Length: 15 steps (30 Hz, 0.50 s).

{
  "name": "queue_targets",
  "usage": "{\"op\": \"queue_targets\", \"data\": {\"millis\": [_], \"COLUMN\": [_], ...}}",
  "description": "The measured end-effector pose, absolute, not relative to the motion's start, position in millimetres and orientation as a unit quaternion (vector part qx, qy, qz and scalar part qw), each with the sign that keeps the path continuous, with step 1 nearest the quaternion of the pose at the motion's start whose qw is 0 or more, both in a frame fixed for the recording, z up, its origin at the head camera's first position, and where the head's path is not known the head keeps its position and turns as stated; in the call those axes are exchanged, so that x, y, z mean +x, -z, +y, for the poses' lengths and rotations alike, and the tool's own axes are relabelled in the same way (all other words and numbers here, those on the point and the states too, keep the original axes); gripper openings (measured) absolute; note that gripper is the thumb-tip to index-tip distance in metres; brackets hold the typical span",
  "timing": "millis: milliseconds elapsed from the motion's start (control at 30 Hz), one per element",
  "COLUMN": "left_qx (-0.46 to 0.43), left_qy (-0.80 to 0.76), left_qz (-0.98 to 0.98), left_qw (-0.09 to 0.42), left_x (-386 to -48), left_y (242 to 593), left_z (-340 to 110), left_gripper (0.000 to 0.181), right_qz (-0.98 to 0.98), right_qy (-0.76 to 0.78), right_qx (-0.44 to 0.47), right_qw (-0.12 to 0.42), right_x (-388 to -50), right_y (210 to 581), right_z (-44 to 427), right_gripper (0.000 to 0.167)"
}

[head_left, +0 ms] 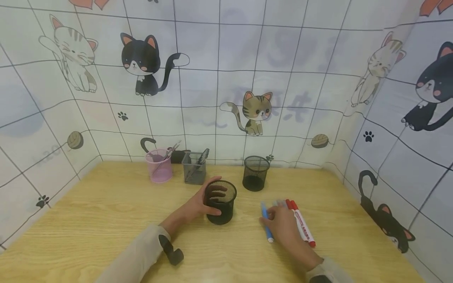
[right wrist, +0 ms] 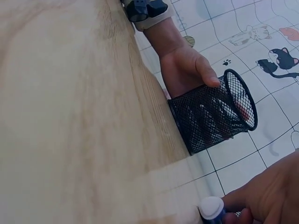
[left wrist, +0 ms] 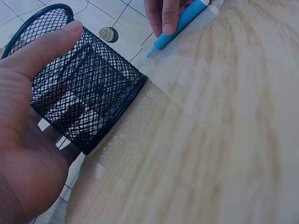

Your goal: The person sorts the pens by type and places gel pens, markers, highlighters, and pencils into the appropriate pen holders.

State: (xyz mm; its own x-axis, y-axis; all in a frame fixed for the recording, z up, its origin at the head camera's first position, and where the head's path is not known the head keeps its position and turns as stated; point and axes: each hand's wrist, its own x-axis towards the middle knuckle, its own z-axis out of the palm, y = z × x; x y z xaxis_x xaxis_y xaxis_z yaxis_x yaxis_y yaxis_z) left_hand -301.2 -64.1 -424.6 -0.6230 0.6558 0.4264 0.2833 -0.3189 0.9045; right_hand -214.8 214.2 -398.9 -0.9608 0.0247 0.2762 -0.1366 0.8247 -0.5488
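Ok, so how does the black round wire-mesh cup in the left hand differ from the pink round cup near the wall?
The black round wire-mesh cup is gripped by the left hand; the pink round cup stands untouched. Nothing sticks out of the black cup's top, while slim pen-like items poke from the pink cup. Both are round, open-topped and upright.

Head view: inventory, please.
Table: one, tan, foreground
Backdrop: one, white with cats, behind
Pink cup: one, pink, back left
Square holder: one, grey, beside pink cup
Slim items: count unclear, grey to black, in both
Rear mesh cup: one, black, back
Front mesh cup: one, black, in left hand
Blue marker: one, blue, in right hand
Red markers: two, red-white, beside right hand
Grey tips: count unclear, grey, beside red markers
Sleeves: two, beige, bottom
Wrist devices: two, dark, wrists
Hands: two, bare, centre
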Motion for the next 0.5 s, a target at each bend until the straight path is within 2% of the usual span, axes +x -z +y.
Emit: {"op": "queue_targets", "data": {"millis": [500], "left_qx": [0.417], "left_qy": [-0.69], "left_qz": [0.576], "left_qw": [0.133], "left_x": [-301.0], "left_y": [424.9], "left_z": [-64.8], "left_gripper": [0.099], "right_qz": [-0.951], "right_qy": [-0.264], "right_qx": [0.055], "right_qw": [0.155], "right_x": [-218.9], "right_y": [408.8], "right_z": [212.9], "right_gripper": [0.031]}}
